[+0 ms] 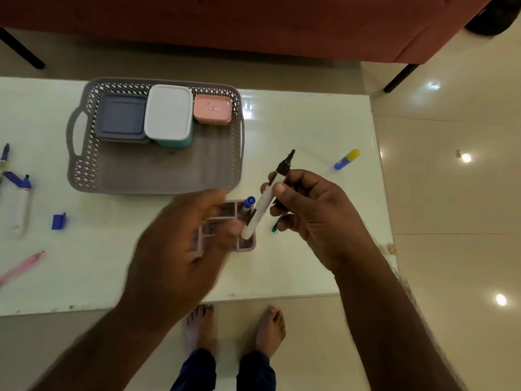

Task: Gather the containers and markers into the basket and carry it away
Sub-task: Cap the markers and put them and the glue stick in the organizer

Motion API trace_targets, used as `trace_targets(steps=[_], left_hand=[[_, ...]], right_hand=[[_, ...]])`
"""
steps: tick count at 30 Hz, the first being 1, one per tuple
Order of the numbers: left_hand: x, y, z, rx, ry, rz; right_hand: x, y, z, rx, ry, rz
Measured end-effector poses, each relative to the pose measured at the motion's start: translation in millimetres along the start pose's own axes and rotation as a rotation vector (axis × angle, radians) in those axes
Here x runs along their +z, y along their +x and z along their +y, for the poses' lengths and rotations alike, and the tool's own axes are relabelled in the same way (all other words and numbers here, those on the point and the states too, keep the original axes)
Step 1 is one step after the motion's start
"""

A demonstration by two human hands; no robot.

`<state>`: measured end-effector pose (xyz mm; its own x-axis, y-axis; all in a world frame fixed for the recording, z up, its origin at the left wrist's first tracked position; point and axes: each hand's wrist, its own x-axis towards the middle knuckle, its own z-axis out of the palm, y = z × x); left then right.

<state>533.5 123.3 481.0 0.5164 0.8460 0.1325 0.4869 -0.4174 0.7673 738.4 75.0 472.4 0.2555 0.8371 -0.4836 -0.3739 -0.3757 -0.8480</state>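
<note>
I see the pale bench [310, 131] filling most of the view, with the grey basket [158, 176] on its far left part. Three containers sit along the basket's far wall: a grey one [121, 117], a white-lidded one [168, 112] and a pink one [212, 109]. My left hand [180, 244] is blurred above a small divided holder [248, 244], fingers loosely spread; I cannot tell whether it grips anything. My right hand [313, 213] pinches an uncapped black-tipped marker [263, 204], tilted, its lower end over the holder. A blue-capped marker [249, 203] stands in the holder. Loose markers [22, 204] and a blue cap [58, 221] lie at left; a blue-and-yellow stick [346, 159] lies at right.
</note>
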Motion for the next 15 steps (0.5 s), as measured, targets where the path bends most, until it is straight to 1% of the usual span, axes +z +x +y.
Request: trace_targets(steps=[2,3,5,9,11,15], left_hand=[[8.2,16.6,16.3,0.018,0.015,-0.169],[9.9,22.0,19.7,0.014,0.031,-0.210],[9.4,28.3,20.7,-0.025,0.029,-0.240],[11.1,21.7,18.5,-0.139,-0.091,-0.284],[13.9,14.9,16.6,-0.186,-0.133,-0.272],[16.9,4.8,8.2,-0.250,-0.134,-0.235]], right_hand=[[7.0,-3.6,-4.1,-0.013,0.024,-0.043],[7.5,-4.8,-5.6,-0.019,0.021,-0.046],[4.1,-6.2,-7.0,-0.026,0.010,-0.045],[0.3,-9.5,-3.0,-0.033,-0.042,-0.068],[-1.0,-10.2,1.4,-0.019,-0.054,-0.015],[-12.4,-12.6,8.5,-0.038,-0.166,0.174]])
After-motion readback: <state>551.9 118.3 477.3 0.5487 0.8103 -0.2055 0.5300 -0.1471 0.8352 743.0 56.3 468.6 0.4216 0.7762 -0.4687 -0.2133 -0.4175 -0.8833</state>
